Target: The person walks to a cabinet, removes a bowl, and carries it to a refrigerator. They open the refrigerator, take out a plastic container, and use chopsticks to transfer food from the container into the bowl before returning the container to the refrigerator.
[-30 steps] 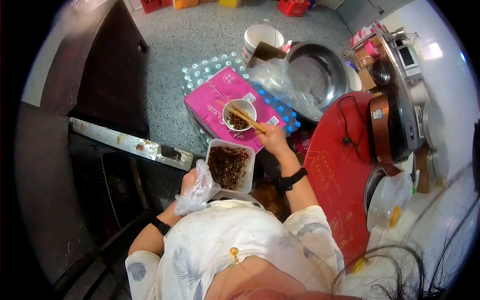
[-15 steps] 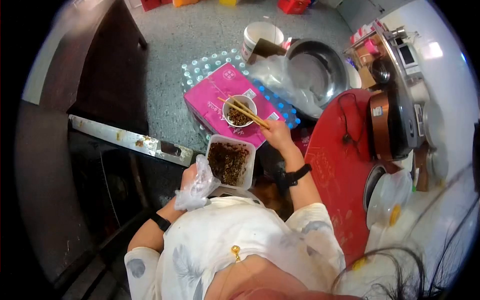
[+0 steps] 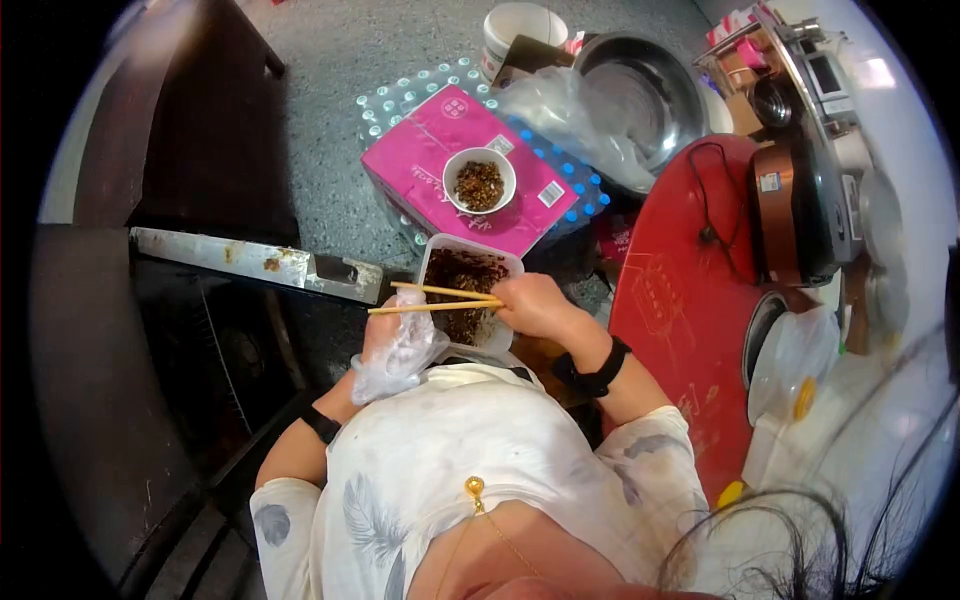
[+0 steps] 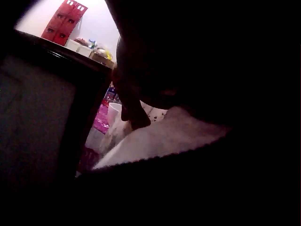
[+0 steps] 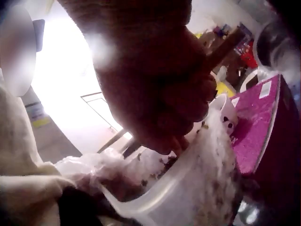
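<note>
Two chopsticks (image 3: 445,299), pinched in the right grip (image 3: 540,305), overhang the tub rim (image 3: 510,261); the left grip (image 3: 379,334) is unclear.

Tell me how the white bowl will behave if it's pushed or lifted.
The bowl would probably slide rather than roll, since it stands upright on the flat-topped pink box. The food inside likely adds some weight low down. A hard knock could tip it and spill the food, as its top is open.

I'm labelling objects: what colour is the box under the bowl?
The box is pink; clearest in head view.
</note>
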`<control>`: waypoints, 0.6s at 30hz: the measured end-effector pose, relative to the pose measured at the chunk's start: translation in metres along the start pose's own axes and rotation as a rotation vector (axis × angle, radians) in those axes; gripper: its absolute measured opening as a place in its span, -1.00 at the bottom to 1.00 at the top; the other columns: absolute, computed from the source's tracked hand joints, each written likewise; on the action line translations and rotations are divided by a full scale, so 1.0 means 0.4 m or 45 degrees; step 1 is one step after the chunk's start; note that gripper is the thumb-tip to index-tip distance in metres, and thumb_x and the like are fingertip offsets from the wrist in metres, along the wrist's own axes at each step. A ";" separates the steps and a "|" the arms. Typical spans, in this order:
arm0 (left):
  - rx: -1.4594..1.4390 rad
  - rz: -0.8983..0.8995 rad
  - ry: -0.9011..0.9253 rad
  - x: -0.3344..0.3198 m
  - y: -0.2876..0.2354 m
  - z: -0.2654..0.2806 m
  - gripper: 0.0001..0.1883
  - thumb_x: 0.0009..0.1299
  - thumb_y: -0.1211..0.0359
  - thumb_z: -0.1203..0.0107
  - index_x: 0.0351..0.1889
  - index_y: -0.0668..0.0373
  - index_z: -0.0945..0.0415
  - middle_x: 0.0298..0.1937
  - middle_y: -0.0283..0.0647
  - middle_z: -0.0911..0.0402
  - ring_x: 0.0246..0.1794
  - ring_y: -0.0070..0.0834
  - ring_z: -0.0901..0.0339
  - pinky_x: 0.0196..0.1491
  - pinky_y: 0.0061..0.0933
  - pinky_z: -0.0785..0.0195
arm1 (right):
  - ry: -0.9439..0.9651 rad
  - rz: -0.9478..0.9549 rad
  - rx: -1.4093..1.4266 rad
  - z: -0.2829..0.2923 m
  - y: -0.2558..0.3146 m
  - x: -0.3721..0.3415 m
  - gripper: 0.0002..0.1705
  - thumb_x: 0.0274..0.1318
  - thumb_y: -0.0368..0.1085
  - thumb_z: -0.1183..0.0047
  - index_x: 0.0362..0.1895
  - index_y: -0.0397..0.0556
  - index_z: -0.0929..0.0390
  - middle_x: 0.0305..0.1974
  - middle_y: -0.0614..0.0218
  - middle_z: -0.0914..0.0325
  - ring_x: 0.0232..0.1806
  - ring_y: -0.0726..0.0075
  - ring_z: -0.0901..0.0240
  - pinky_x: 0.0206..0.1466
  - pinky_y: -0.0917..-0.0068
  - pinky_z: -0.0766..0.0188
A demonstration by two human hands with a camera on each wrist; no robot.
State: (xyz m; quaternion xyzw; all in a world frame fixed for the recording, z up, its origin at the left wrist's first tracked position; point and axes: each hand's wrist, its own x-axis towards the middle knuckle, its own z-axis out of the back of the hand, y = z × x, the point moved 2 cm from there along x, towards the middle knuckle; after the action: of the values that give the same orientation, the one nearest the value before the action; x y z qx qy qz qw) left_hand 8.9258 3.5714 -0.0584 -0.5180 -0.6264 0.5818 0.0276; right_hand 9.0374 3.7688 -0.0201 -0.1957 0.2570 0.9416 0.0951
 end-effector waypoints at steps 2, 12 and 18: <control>0.483 -0.325 0.000 0.007 0.010 0.004 -0.89 0.26 0.36 0.03 -0.43 0.20 -0.36 -0.61 -0.32 -0.35 -0.62 -0.57 -0.34 -0.57 -0.53 -0.23 | 0.058 0.009 0.044 -0.010 0.010 -0.004 -0.81 -0.20 -0.25 0.02 -0.45 -0.04 -0.53 -0.53 0.11 -0.49 -0.42 -0.04 -0.44 -0.36 0.13 -0.36; 1.196 -0.618 0.075 -0.001 -0.034 -0.037 -0.92 0.28 0.39 0.07 -0.39 0.19 -0.35 -0.55 -0.33 -0.40 -0.58 -0.53 -0.40 -0.54 -0.51 -0.28 | 0.367 0.113 0.477 -0.063 0.004 0.019 -0.69 -0.15 -0.18 -0.01 -0.44 -0.21 -0.54 -0.53 0.00 -0.49 -0.47 0.05 -0.45 -0.38 0.25 -0.35; 0.860 -0.477 0.044 0.005 -0.038 -0.017 -0.90 0.17 0.42 -0.02 -0.37 0.20 -0.40 -0.51 -0.24 -0.45 -0.54 -0.39 -0.46 -0.50 -0.46 -0.31 | 0.441 -0.326 1.625 0.003 -0.039 -0.039 -0.79 -0.06 -0.31 -0.06 -0.39 -0.24 -0.53 -0.77 0.45 -0.27 -0.79 0.66 -0.09 -0.76 0.67 0.06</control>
State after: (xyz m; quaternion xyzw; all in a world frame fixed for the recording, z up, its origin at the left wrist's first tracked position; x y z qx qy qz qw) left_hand 8.9199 3.5808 -0.0458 -0.3660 -0.4826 0.7315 0.3130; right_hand 9.0556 3.7812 -0.0195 -0.2783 0.7493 0.5414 0.2606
